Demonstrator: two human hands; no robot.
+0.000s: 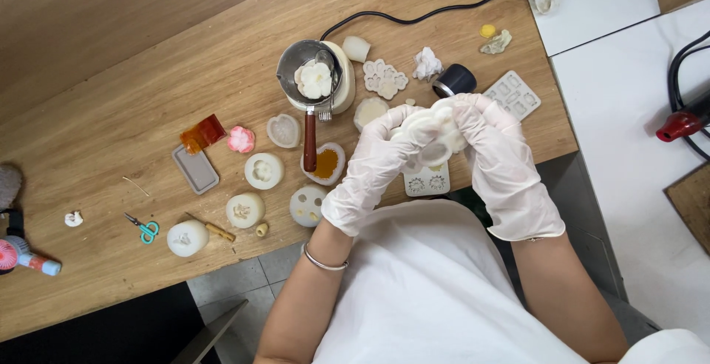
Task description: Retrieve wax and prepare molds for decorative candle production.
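Two gloved hands: left hand [373,168] and right hand [499,164] meet at the fingertips, both clamped on one white flower-shaped silicone mould [435,136]
Mould's place: held in the air over the near edge of the wooden table [111,112], right of the small melting pot [310,75]
Left wrist: a silver bangle [323,262]
Under the hands: a flat white mould [427,181] lies on the table, partly hidden
Near left of the pot: round white moulds [264,171], teal-handled scissors [142,227], a grey rectangular tray [196,169]
Below the pot: a heart-shaped mould with amber filling [326,163], beside the pot's dark red handle
In the pot: a white flower piece
Right of the pot: a scalloped white mould [384,78], crumpled tissue [427,63], a black cylinder [454,81]
Beyond the pot: a black cable [444,10]
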